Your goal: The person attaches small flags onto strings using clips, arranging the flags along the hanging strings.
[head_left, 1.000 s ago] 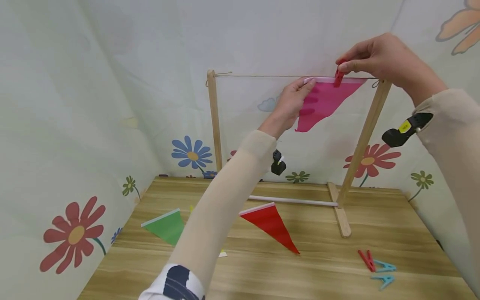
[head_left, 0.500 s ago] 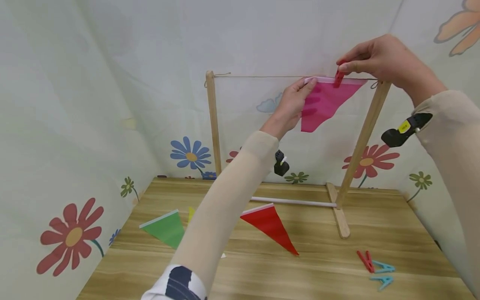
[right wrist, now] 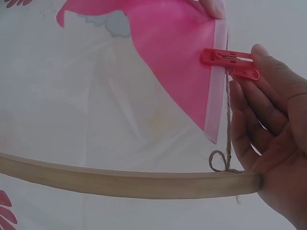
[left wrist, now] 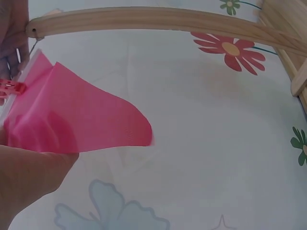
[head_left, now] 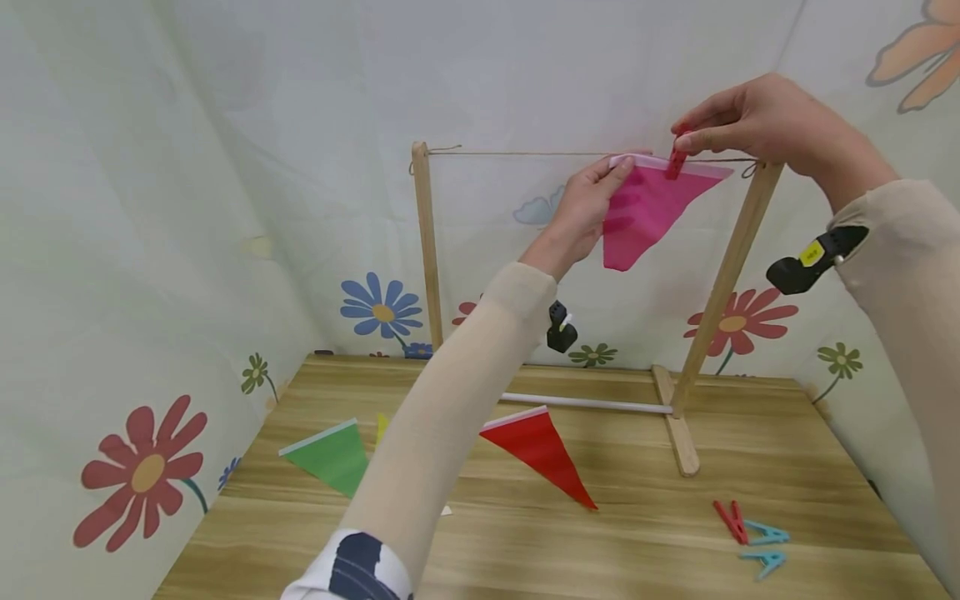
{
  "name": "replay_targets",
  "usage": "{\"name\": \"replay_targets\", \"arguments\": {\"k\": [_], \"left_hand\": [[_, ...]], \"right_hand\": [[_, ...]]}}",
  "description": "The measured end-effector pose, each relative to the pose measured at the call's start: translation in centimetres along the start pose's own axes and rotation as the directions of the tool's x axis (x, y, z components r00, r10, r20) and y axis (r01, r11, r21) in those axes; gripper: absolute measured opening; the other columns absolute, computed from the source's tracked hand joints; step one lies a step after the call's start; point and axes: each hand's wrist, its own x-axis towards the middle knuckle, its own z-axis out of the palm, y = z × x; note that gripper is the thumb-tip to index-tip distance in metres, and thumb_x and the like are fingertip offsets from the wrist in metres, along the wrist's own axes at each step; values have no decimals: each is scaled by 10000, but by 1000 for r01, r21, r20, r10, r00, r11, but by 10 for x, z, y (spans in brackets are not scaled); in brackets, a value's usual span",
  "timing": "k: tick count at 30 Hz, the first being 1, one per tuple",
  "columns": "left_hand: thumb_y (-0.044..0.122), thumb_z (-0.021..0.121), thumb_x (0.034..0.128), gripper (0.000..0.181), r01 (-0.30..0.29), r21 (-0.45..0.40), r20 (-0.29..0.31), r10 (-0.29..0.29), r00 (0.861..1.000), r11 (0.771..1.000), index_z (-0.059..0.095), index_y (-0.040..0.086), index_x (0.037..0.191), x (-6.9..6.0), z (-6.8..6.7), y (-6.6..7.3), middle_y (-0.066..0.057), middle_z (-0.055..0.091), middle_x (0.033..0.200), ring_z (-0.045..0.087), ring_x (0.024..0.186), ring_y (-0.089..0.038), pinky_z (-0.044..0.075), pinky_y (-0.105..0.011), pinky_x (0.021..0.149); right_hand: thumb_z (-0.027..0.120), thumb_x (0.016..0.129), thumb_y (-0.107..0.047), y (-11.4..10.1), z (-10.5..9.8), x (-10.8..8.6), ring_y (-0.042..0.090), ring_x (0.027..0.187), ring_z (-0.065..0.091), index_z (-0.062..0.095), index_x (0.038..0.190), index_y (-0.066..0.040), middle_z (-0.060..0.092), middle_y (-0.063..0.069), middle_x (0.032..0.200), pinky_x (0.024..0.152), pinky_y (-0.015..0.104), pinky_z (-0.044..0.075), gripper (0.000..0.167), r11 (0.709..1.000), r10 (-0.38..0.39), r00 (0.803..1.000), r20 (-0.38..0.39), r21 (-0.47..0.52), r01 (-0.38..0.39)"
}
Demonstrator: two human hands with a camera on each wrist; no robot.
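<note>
Up by the string, the left hand pinches the pink flag near one end; the right hand squeezes a red clothespin straddling the flag's white edge.

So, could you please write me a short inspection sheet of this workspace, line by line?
Surface: wood-grain table.
Job's things: pink flag at the string of a wooden stand; red clothespin over its edge, whether gripping the string is unclear.
Other flags: green flag, red flag and partly hidden yellow flag on the table.
Clutter: loose red clothespin and two blue clothespins, grouped near the stand's right foot.
Hands: left hand pinches the pink flag; right hand pinches the red clothespin.
Cables: nothing seen.
Surroundings: pale backdrop with printed flowers.
</note>
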Motion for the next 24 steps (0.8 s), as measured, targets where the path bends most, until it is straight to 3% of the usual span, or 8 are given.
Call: {"name": "replay_targets", "arguments": {"k": [12, 17, 24], "left_hand": [[303, 650, 991, 235, -17, 67, 20, 16, 1000, 998, 689, 199, 1199, -4, -6, -2, 33, 662, 1065, 636, 932, -112, 603, -297, 754], [298, 663, 988, 238, -12, 56, 43, 10, 999, 998, 685, 192, 1200, -6, -9, -3, 24, 663, 1078, 643, 938, -118, 610, -317, 764], [306, 666, 988, 230, -4, 66, 48, 1, 999, 998, 695, 183, 1179, -7, -9, -6, 17, 673, 1072, 654, 932, -133, 610, -323, 760]], "right_hand": [[703, 944, -445, -4, -1, 0, 236, 1089, 457, 648, 1364, -100, 660, -62, 1117, 677, 116, 502, 546, 1000, -17, 1000, 10, -23, 18], [694, 950, -447, -5, 0, 0, 243, 1091, 455, 637, 1377, -102, 659, 1, 1172, 669, 107, 495, 553, 999, -23, 1000, 2, -40, 23], [661, 977, -428, -7, 3, -2, 287, 1086, 460, 611, 1406, -92, 619, 181, 1307, 637, 98, 486, 547, 997, -40, 999, -6, -72, 39]]}}
